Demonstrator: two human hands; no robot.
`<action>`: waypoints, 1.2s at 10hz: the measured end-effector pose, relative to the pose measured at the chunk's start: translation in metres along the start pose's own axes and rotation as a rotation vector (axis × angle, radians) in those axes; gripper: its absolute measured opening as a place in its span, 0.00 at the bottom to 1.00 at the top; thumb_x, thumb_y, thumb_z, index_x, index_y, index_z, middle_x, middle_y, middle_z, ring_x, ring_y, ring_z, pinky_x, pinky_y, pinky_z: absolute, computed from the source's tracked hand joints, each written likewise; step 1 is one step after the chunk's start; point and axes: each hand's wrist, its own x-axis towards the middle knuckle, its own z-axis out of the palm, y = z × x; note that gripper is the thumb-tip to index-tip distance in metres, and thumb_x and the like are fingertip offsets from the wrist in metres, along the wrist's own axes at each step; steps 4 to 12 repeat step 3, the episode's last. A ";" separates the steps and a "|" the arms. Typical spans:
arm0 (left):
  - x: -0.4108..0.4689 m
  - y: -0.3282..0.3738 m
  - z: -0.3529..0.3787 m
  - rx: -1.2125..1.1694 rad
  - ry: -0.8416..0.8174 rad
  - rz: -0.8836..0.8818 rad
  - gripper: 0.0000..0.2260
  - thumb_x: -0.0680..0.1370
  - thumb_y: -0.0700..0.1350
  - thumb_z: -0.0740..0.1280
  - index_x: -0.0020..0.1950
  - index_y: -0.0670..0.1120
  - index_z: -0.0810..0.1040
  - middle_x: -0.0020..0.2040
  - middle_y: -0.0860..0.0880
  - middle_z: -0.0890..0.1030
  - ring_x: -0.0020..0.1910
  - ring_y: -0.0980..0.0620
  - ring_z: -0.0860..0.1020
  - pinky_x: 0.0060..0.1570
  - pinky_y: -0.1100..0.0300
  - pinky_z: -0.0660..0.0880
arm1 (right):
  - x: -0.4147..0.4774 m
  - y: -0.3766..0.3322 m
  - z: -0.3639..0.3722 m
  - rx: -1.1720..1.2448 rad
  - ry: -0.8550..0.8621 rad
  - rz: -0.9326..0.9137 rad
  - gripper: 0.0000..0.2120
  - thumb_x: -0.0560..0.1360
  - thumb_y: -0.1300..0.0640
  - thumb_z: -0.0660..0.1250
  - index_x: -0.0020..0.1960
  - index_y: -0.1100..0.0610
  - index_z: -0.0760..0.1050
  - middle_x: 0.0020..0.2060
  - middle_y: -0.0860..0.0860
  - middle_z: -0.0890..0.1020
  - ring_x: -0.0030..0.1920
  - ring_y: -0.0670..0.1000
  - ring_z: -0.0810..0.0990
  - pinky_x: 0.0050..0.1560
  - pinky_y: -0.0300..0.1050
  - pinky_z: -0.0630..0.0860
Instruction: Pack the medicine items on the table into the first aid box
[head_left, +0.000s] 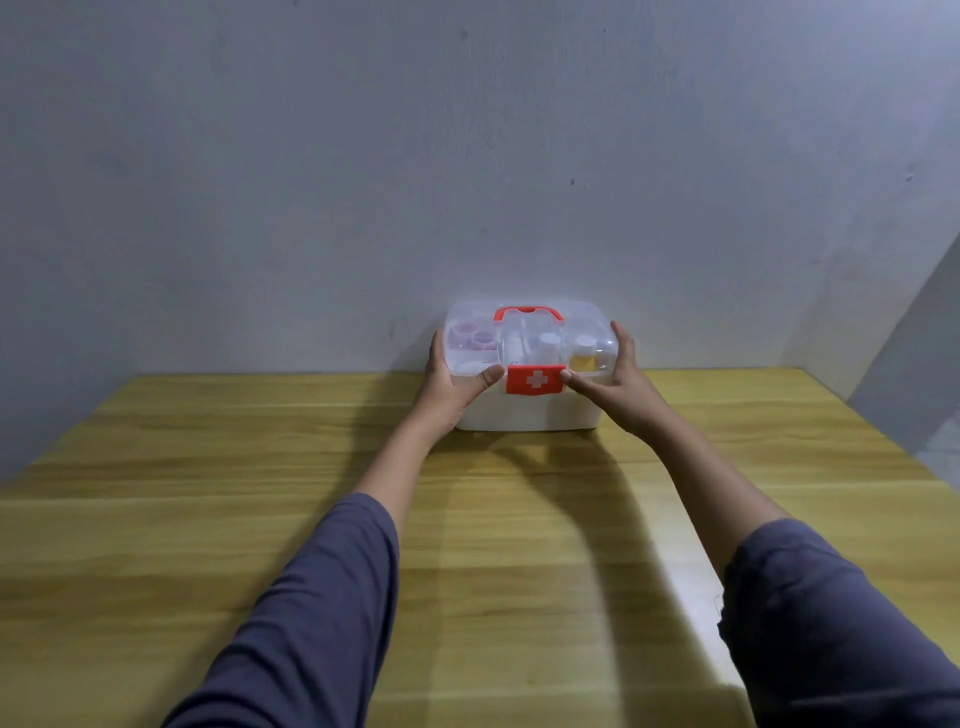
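Pale grey plaster wall (467, 156) rises behind a yellow wooden table (208, 467), and the first aid box (527, 415) stands at the table's far edge, close against that wall. Both arms reach straight out toward the box, forearms bare, dark blue sleeves (311, 597) pushed up past the wrists. The left hand (449, 387) clasps the box's left end, fingers wrapped round the side and thumb laid along the front rim just left of the red latch (535, 380) with its white cross. The right hand (610, 382) clasps the right end likewise, fingertips up at the lid's corner, thumb touching the latch's right edge. Each grip is closed on the box. Its clear lid (587, 317) is down, with a red handle (527, 313) on top. Through the lid show reddish round pieces (470, 335) at the left, white-capped bottles (549, 343) in the middle, and a yellow-filled bottle (583, 356) at the right; details are blurred.
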 end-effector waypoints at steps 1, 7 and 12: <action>-0.002 0.003 0.004 0.125 0.074 0.001 0.42 0.72 0.52 0.74 0.78 0.47 0.53 0.76 0.45 0.63 0.75 0.46 0.62 0.71 0.51 0.63 | -0.010 -0.006 0.003 -0.046 0.025 0.017 0.44 0.71 0.46 0.69 0.74 0.53 0.43 0.74 0.57 0.60 0.72 0.59 0.62 0.69 0.54 0.64; -0.047 0.007 0.008 0.413 0.070 -0.169 0.44 0.76 0.55 0.68 0.79 0.41 0.43 0.80 0.42 0.47 0.80 0.45 0.49 0.77 0.51 0.52 | -0.051 0.012 0.003 -0.288 0.010 0.113 0.35 0.74 0.48 0.66 0.72 0.61 0.54 0.71 0.61 0.65 0.70 0.59 0.64 0.66 0.50 0.65; -0.047 0.007 0.008 0.413 0.070 -0.169 0.44 0.76 0.55 0.68 0.79 0.41 0.43 0.80 0.42 0.47 0.80 0.45 0.49 0.77 0.51 0.52 | -0.051 0.012 0.003 -0.288 0.010 0.113 0.35 0.74 0.48 0.66 0.72 0.61 0.54 0.71 0.61 0.65 0.70 0.59 0.64 0.66 0.50 0.65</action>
